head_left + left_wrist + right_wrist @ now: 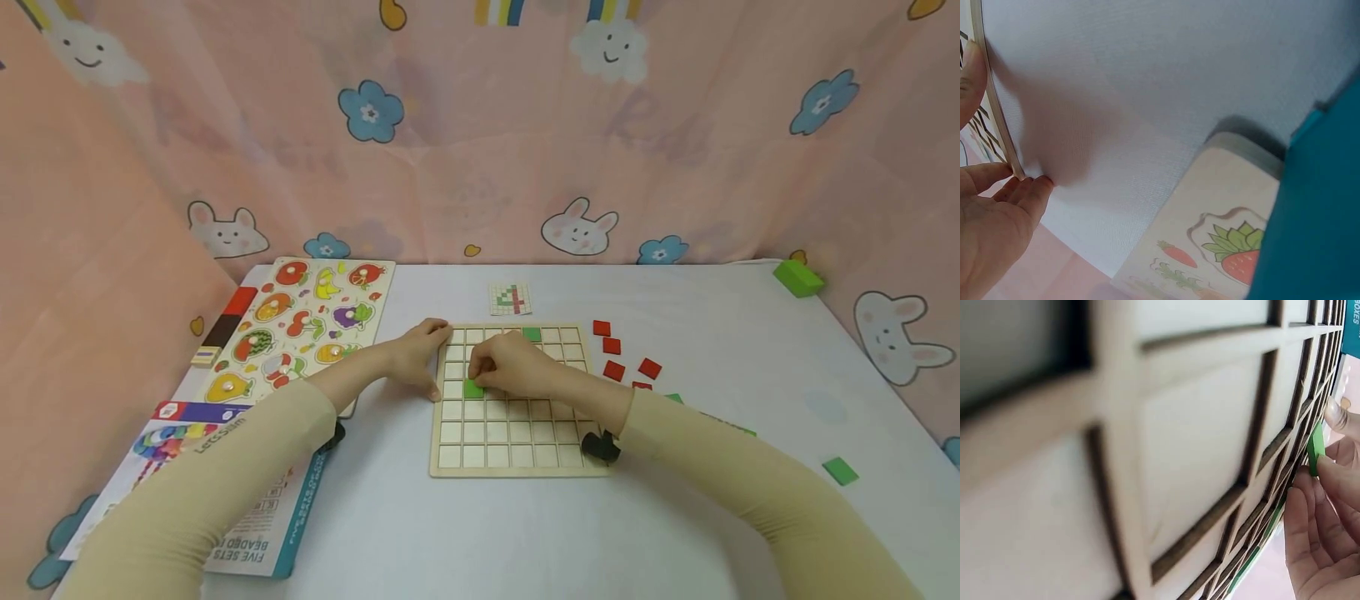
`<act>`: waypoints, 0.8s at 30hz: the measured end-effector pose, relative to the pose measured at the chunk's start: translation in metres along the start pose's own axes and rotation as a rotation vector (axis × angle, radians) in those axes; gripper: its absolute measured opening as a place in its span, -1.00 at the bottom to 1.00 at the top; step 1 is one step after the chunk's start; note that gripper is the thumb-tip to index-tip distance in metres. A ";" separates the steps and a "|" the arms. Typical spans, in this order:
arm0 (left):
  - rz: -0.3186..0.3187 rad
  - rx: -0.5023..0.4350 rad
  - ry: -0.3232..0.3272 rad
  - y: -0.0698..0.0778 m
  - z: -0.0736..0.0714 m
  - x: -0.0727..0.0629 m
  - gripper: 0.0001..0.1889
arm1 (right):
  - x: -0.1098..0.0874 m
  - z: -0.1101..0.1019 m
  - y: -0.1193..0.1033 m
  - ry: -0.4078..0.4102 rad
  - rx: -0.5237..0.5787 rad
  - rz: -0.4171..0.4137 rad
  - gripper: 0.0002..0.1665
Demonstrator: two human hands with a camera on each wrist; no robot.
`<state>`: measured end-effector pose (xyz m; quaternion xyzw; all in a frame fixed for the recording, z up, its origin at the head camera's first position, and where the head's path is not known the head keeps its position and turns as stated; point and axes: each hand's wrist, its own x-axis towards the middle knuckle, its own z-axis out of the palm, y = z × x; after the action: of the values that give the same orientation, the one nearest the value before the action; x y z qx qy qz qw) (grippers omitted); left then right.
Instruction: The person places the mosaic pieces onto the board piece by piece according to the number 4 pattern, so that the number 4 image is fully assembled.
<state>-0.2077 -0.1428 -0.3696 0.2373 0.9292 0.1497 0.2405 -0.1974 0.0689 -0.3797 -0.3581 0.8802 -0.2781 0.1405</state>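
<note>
Over the pale, gridded wooden board (498, 432), your right hand (517, 364) pinches a thin, bright-green square tile (1316, 449) — your left hand (412, 354) grips the board's edge.

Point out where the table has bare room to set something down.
Bare table: the near strip before the grid board, and the stretch between the red tiles and green block. The gap between board and fruit puzzle holds the left hand. Crowded: the left side, with puzzle and teal-edged box, and beside the board's right edge.

Beige sleeves (712, 450), black wrist cameras (600, 447)
</note>
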 end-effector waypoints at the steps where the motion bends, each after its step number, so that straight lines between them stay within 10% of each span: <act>1: 0.001 0.001 0.000 0.000 0.000 0.000 0.18 | 0.000 0.000 0.000 0.003 -0.014 -0.005 -0.95; 11: 0.007 0.001 0.010 0.001 0.000 0.000 0.17 | -0.018 -0.020 0.011 -0.018 -0.075 0.036 -0.83; 24: 0.005 0.012 0.013 0.002 0.001 0.000 0.18 | -0.134 -0.109 0.106 -0.063 -0.043 0.276 -0.82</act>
<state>-0.2066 -0.1405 -0.3698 0.2401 0.9310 0.1464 0.2325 -0.2104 0.2682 -0.3484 -0.2450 0.9220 -0.2260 0.1972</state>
